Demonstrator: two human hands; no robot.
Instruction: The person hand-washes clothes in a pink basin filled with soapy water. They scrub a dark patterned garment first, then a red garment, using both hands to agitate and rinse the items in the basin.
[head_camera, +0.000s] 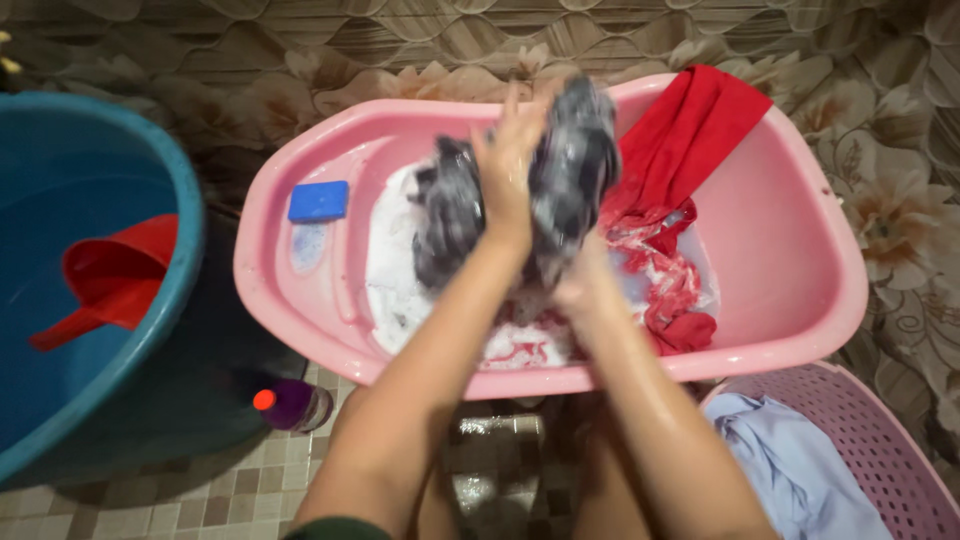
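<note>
A soapy gray cloth (570, 165) is squeezed between both hands over the pink tub (790, 250). The left hand (508, 160) presses it flat. The right hand (580, 285) grips it below. A red cloth (685, 140) lies right of them, a blue soap bar (318, 201) left.

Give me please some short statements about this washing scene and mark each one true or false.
1. Both hands, the left hand and the right hand, grip the soapy grey garment. True.
2. The blue soap bar floats in the blue tub. False: it lies on the pink basin ledge.
3. A red cloth hangs over the basin's rim. True.
4. The red scoop lies in the pink laundry basket. False: it sits in the blue tub.
</note>
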